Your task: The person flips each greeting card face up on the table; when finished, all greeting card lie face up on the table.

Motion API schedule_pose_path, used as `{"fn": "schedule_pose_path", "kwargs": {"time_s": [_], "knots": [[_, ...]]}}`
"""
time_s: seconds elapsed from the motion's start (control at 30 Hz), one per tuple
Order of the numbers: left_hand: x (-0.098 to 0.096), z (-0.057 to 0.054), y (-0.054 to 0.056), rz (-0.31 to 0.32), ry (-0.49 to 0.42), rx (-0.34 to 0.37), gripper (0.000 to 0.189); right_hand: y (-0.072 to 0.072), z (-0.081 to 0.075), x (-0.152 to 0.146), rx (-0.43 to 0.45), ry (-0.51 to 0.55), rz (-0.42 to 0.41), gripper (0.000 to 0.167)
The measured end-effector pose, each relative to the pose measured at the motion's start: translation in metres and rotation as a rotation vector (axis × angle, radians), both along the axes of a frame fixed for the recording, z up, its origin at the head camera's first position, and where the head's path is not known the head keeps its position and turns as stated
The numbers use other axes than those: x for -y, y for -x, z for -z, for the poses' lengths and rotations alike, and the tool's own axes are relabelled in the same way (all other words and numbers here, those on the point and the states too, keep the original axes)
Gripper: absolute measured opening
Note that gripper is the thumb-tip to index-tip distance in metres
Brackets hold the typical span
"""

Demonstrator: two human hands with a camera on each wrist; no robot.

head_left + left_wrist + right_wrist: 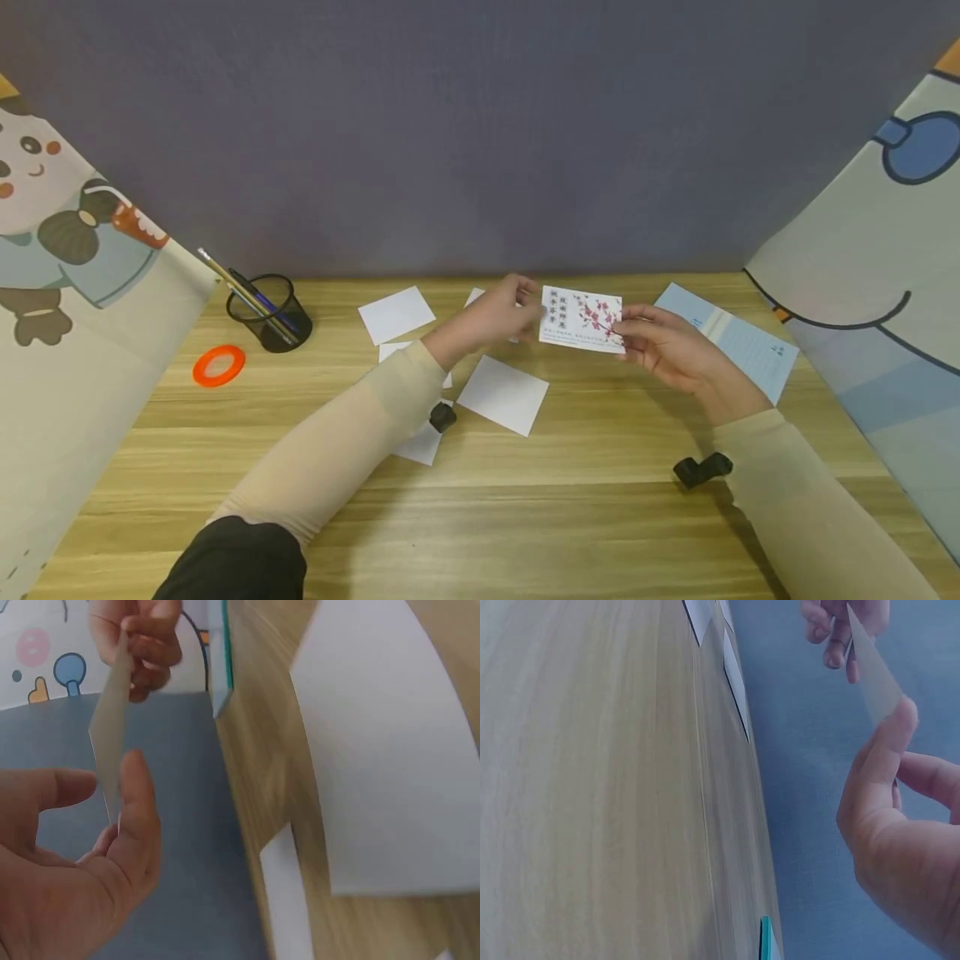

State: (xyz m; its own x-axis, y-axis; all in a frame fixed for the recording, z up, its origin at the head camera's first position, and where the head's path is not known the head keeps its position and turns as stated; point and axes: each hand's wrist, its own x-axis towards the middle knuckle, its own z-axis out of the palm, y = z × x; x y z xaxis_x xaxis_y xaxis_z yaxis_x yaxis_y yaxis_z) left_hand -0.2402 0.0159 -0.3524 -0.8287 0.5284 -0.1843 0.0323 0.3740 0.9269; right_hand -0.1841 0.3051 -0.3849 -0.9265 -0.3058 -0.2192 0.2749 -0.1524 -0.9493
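Presently, a printed card (581, 321) bearing pink blossom and dark characters is held raised above the counter (555, 517), the left hand (510, 308) pinching its left edge between thumb and fingers and the right hand (667, 346) likewise gripping its right edge. Several white cards (502, 396) lie on the counter below and around the left forearm, and a light-blue printed item (757, 350) lies beside the right hand. At far left, a black mesh cup (298, 321) containing pens stands near an orange ring (198, 371).
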Motion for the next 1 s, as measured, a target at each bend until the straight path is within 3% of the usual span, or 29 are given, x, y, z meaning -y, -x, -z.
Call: {"fn": "schedule_pose_path", "kwargs": {"time_s": [0.07,0.17,0.4,0.63,0.8,0.9,1.0], "knots": [[-0.003,0.003,0.001,-0.008,-0.069,0.098,0.058,0.0,0.001,0.0,-0.003,0.006,-0.004,0.005],[-0.007,0.007,0.003,-0.023,-0.106,0.152,0.06,0.0,0.002,0.0,-0.011,-0.006,-0.011,0.005],[-0.01,0.02,0.006,-0.016,0.021,0.094,0.056,0.002,0.006,0.0,0.011,-0.142,-0.011,0.013],[-0.011,0.036,0.006,0.046,0.106,0.108,0.062,0.007,0.016,0.001,0.069,-0.217,-0.015,0.028],[-0.014,0.041,0.005,0.101,0.21,0.074,0.063,0.012,0.025,0.003,0.075,-0.272,-0.022,0.047],[-0.016,0.04,0.005,0.115,0.271,0.053,0.055,0.013,0.028,0.005,0.073,-0.32,-0.033,0.059],[-0.017,0.041,0.006,0.119,0.3,0.043,0.034,0.014,0.03,0.006,0.082,-0.346,-0.039,0.065]]}}
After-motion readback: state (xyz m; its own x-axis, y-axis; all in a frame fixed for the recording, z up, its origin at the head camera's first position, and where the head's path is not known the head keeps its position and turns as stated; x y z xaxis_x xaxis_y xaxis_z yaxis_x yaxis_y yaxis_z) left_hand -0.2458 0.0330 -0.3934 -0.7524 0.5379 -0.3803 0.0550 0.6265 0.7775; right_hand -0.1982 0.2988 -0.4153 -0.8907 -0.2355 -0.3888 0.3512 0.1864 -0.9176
